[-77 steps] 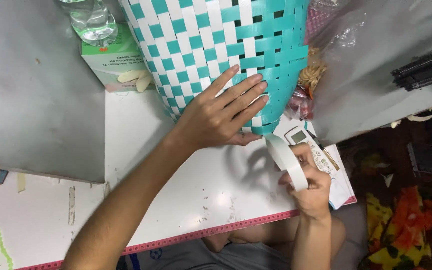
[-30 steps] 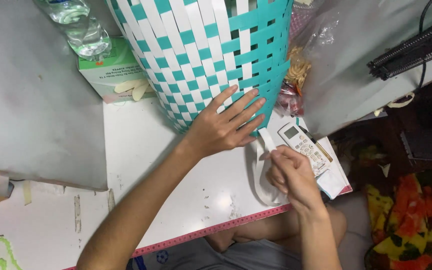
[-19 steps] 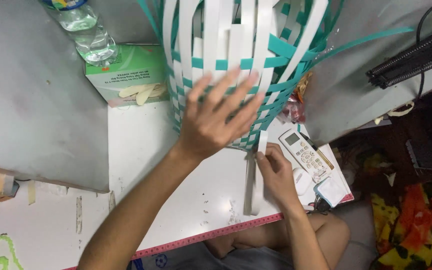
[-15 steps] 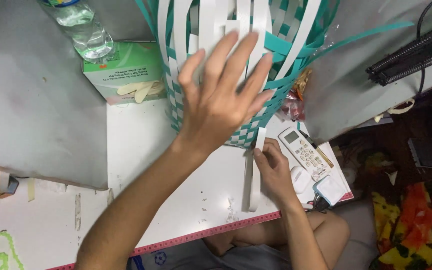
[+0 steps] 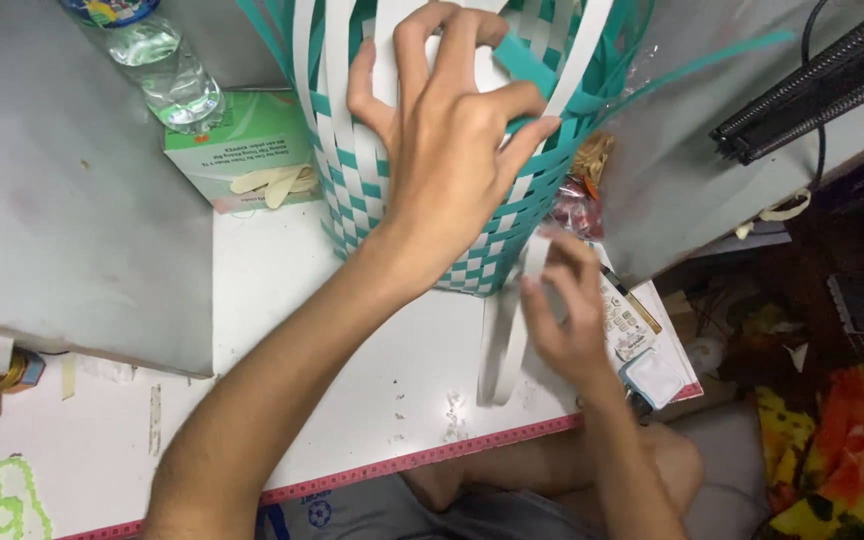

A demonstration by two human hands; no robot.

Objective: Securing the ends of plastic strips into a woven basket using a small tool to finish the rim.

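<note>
The half-woven teal and white basket (image 5: 452, 190) stands at the tabletop's (image 5: 282, 400) far edge, light and springy. Left hand (image 5: 452, 150) spreads across its wall; right hand (image 5: 567, 310) pinches a stiff, slippery white strip (image 5: 502, 345) near the base.

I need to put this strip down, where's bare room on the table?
Bare white table lies between the grey board and the left forearm, and near the pink tape edge. It is crowded by the woven basket and the remote.
</note>
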